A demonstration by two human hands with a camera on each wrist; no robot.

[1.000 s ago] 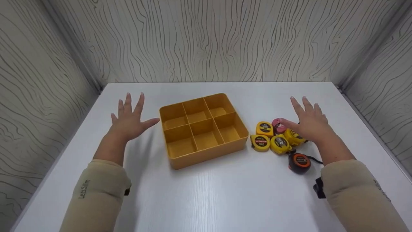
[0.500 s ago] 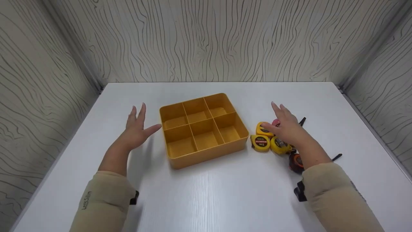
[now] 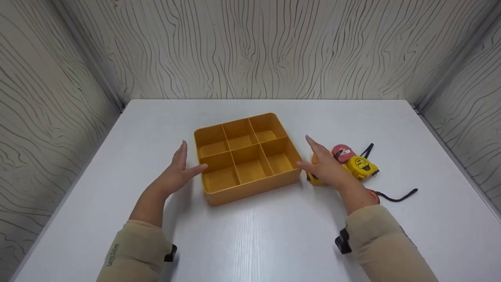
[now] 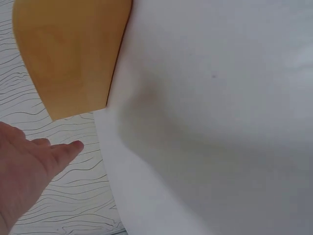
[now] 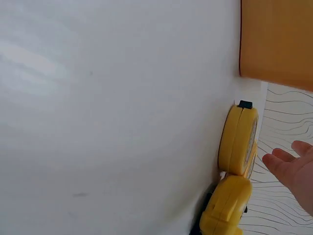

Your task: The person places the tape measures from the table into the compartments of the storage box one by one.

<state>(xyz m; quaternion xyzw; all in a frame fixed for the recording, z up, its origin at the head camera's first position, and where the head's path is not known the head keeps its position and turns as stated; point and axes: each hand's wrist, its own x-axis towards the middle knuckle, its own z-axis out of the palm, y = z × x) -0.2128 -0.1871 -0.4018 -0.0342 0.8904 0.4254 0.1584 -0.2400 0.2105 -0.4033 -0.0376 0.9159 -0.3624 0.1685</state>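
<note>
Two hands [image 3: 175,179] [image 3: 325,167], divided box [image 3: 255,188] between, tape measures [image 3: 361,166] nearby

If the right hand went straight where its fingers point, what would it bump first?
Probably the back wall: the right hand seems to point just past the right side of the box. Its height is unclear, though.

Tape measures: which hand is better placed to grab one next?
Probably the right hand: it holds nothing and is right by the tape measures. The left hand is at the opposite side of the box.
</note>
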